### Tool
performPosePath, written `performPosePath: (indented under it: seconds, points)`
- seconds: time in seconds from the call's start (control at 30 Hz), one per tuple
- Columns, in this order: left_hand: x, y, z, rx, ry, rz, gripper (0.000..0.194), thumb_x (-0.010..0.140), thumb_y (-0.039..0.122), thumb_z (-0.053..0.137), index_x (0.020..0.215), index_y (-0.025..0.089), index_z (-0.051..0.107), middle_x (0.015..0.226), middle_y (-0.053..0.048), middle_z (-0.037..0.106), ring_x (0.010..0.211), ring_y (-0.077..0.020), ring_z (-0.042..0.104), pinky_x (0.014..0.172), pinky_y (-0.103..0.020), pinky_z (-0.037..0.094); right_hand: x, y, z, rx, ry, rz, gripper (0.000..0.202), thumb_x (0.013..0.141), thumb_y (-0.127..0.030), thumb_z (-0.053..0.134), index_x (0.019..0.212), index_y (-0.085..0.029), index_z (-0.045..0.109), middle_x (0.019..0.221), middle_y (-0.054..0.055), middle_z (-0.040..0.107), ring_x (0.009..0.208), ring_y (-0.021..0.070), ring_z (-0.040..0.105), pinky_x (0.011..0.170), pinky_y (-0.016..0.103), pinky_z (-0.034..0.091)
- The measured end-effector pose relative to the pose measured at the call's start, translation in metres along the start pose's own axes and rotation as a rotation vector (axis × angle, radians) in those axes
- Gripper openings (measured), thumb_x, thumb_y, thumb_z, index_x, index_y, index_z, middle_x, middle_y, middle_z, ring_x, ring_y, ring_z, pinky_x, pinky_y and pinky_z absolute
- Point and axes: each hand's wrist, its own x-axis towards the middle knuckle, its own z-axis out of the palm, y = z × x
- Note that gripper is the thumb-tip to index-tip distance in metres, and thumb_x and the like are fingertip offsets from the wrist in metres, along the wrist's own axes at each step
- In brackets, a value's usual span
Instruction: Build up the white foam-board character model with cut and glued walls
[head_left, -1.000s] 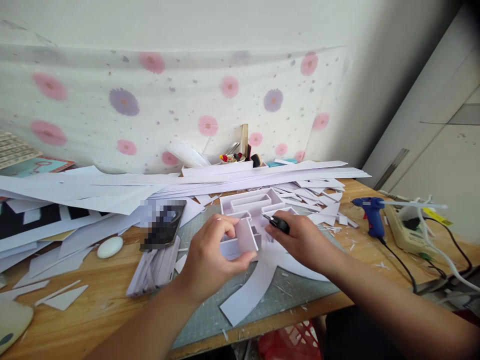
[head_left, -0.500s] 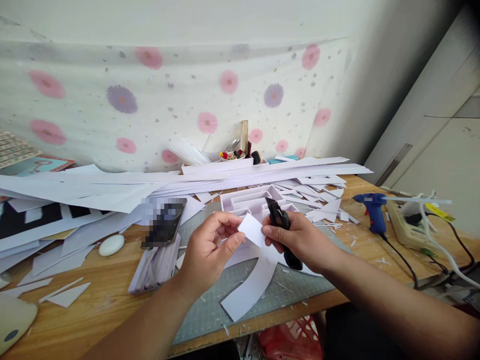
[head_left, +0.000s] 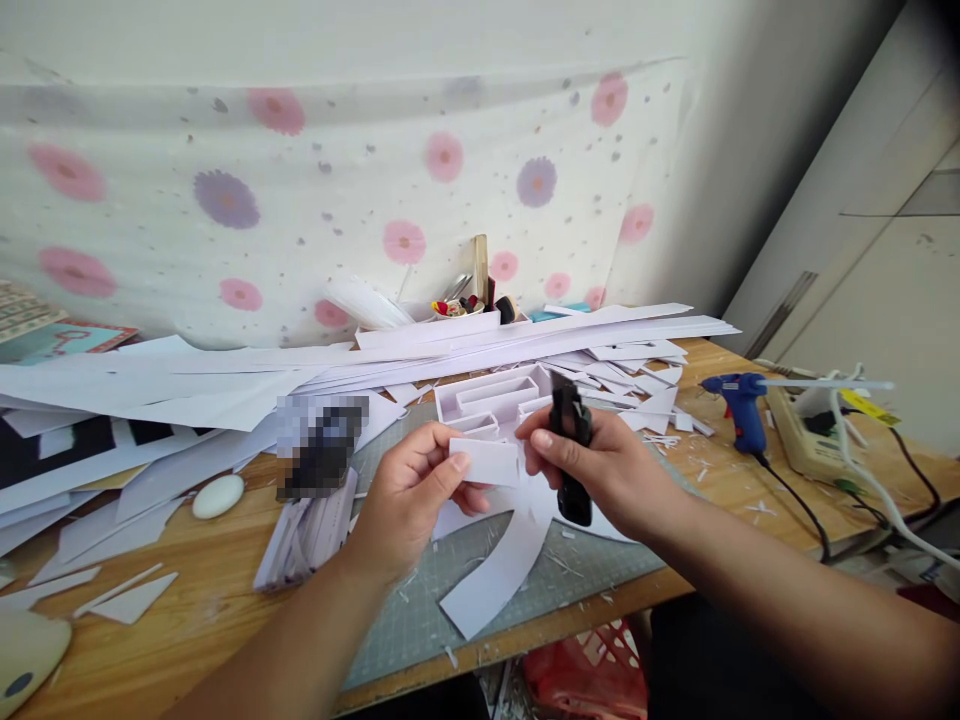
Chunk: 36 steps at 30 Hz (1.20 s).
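Note:
Between thumb and fingers, my left hand [head_left: 416,490] pinches a small white rectangular card [head_left: 486,463]. My right hand [head_left: 592,455] is wrapped round a black cutter knife [head_left: 571,450], its blade end pointing up, beside the card's right end. The right fingertips are apart from the card. Under both hands a curved white strip [head_left: 499,575] lies on the grey-green cutting mat [head_left: 405,625]. Just behind the hands stands a white compartmented box [head_left: 495,390], partly hidden by them.
A blue glue gun [head_left: 745,410] and a power strip [head_left: 802,450] with cables lie at the right. Long white sheets [head_left: 225,385] and offcuts cover the back and left. A phone [head_left: 326,450] rests left of the mat, near a white oval object [head_left: 218,496].
The card has turned to lie nearly level in my left hand. My right hand has let go of the card's edge and holds the knife more upright. The view has shifted slightly.

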Motion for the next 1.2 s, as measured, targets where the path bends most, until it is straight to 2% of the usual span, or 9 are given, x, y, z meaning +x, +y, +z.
performPosePath:
  seconds: [0.1,0.4,0.53,0.67,0.77,0.9,0.97,1.03,1.2]
  points:
    - [0.001,0.003,0.002,-0.06,0.041,-0.008,0.022,0.078,0.035,0.068,0.079,0.016,0.056,0.064,0.001,0.065,0.05,-0.0116,0.062,0.048,-0.02,0.048,-0.001,0.001,-0.002,0.005,0.061,-0.014,0.025,0.086,-0.039,0.061,0.092,-0.014,0.058,0.069,0.0,0.059,0.055,0.0113,0.047,0.051,0.022,0.038]
    - [-0.002,0.0,0.005,-0.106,0.056,0.006,0.019,0.079,0.029,0.067,0.083,0.017,0.053,0.062,0.002,0.068,0.051,-0.0117,0.064,0.049,-0.019,0.05,-0.005,0.002,0.009,-0.06,-0.068,0.009,0.026,0.082,-0.039,0.065,0.079,-0.015,0.057,0.064,0.0,0.058,0.053,0.0102,0.045,0.051,0.022,0.036]
    - [0.0,-0.001,-0.001,-0.058,-0.027,0.01,0.018,0.085,0.034,0.059,0.081,0.017,0.056,0.073,-0.002,0.071,0.059,-0.0152,0.067,0.055,-0.025,0.053,-0.002,0.004,0.005,-0.116,0.034,0.015,0.022,0.081,-0.037,0.063,0.077,-0.016,0.057,0.062,0.0,0.057,0.051,0.0106,0.045,0.048,0.022,0.036]
    - [0.007,0.004,-0.016,0.188,0.007,0.19,0.014,0.086,0.03,0.06,0.085,0.017,0.065,0.081,-0.002,0.069,0.074,-0.0154,0.067,0.071,-0.028,0.054,0.0,0.004,-0.007,-0.197,0.15,0.034,0.022,0.077,-0.037,0.064,0.077,-0.016,0.058,0.061,0.0,0.058,0.051,0.012,0.047,0.047,0.023,0.036]
    - [0.014,0.007,-0.028,0.43,0.081,0.297,0.01,0.082,0.026,0.064,0.087,0.018,0.067,0.091,-0.002,0.068,0.083,-0.0147,0.063,0.078,-0.027,0.05,-0.001,0.003,-0.022,-0.405,0.096,0.098,0.023,0.076,-0.04,0.061,0.073,-0.017,0.059,0.059,0.0,0.056,0.052,0.0136,0.047,0.047,0.023,0.036]
    - [0.019,0.008,-0.031,0.684,0.142,0.336,0.008,0.081,0.023,0.062,0.083,0.017,0.066,0.083,-0.001,0.065,0.08,-0.0135,0.059,0.075,-0.025,0.046,-0.007,0.001,-0.04,-0.729,-0.017,0.169,0.029,0.076,-0.044,0.054,0.062,-0.019,0.051,0.053,-0.002,0.046,0.048,0.0121,0.039,0.043,0.022,0.029]
    - [0.02,0.01,-0.03,0.757,0.114,0.313,0.009,0.082,0.024,0.06,0.081,0.017,0.066,0.082,-0.001,0.065,0.079,-0.0136,0.059,0.074,-0.025,0.045,-0.009,0.001,-0.041,-0.791,-0.05,0.176,0.031,0.077,-0.045,0.052,0.06,-0.019,0.048,0.053,-0.003,0.043,0.048,0.0115,0.037,0.043,0.022,0.027]
    - [0.021,0.015,-0.033,0.827,0.055,0.251,0.01,0.081,0.025,0.06,0.081,0.018,0.066,0.082,0.0,0.065,0.079,-0.0141,0.059,0.074,-0.025,0.044,-0.009,0.003,-0.032,-0.813,-0.067,0.135,0.031,0.079,-0.042,0.051,0.059,-0.019,0.046,0.053,-0.003,0.042,0.049,0.0112,0.036,0.044,0.022,0.026]
    - [0.024,0.031,-0.066,0.965,-0.328,-0.068,0.012,0.079,0.028,0.059,0.082,0.021,0.068,0.079,0.002,0.067,0.074,-0.0135,0.058,0.066,-0.023,0.042,0.002,0.012,0.02,-0.94,-0.132,0.034,0.023,0.077,-0.023,0.06,0.058,-0.018,0.047,0.052,-0.005,0.04,0.05,0.0103,0.033,0.047,0.023,0.021]
